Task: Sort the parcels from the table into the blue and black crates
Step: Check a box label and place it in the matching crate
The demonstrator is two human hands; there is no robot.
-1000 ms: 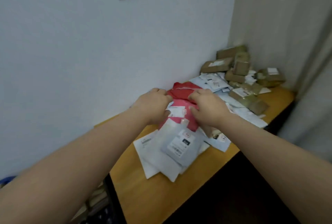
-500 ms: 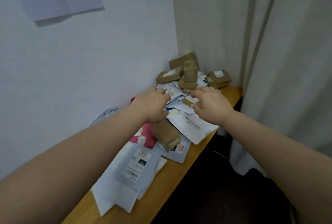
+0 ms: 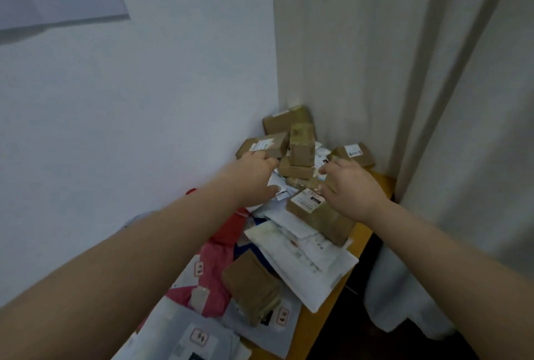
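Parcels pile up in the far corner of the worktop (image 3: 375, 183), wedged where wall meets curtain (image 3: 419, 70), so both arms have to stretch out to get at them. Left hand (image 3: 254, 174) hangs over the white mailers just below a labelled brown box (image 3: 264, 144); fingers loosely curled, nothing gripped as far as I can tell. Right hand (image 3: 348, 186) is spread above a flat labelled brown parcel (image 3: 318, 215), fingers apart, also holding nothing. Small cardboard boxes (image 3: 302, 144) are stacked on each other at the back, probably just dumped. Nearer lie a white padded mailer (image 3: 312, 267), pink bags (image 3: 208, 273) and another brown box (image 3: 251, 284), overlapping. Crates not in view; looks like picking the next parcel.
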